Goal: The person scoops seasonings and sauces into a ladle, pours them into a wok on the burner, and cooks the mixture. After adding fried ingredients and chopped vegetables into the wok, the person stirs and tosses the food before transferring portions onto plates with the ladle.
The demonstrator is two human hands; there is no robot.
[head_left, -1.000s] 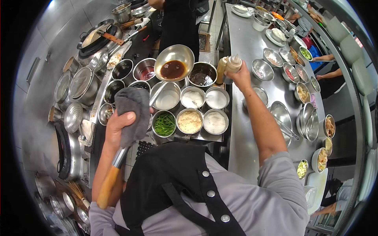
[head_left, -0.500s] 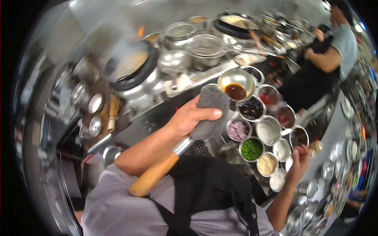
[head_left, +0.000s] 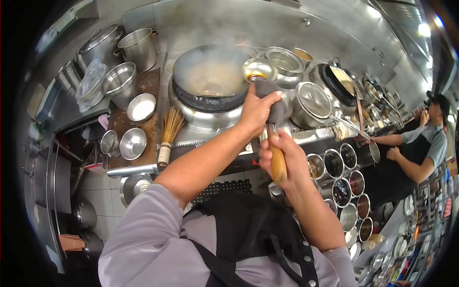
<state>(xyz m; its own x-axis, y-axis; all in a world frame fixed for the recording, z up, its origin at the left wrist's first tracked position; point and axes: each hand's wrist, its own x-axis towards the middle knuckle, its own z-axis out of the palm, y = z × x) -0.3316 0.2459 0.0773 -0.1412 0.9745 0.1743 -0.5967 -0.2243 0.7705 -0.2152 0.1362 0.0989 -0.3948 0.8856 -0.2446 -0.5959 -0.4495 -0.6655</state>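
Observation:
A steel ladle (head_left: 263, 65) with brown sauce in its bowl is beside the right rim of a steaming wok (head_left: 210, 76). My left hand (head_left: 258, 112) is closed on a dark grey cloth (head_left: 279, 109) wrapped about the ladle's shaft near the bowl. Around the ladle's wooden handle, lower down, my right hand (head_left: 292, 155) is wrapped. Steam blurs the food inside the wok.
A bamboo brush (head_left: 171, 131) and small steel bowls (head_left: 133, 143) lie left of the wok. Rightward are a strainer (head_left: 314, 99), seasoning pots (head_left: 342, 191) and a co-worker (head_left: 416, 148) near a second wok (head_left: 337, 81).
My view has turned left toward the steaming wok. The ladle has gone from above the seasoning pots to the wok's side. My right hand has left the pots and taken the wooden handle.

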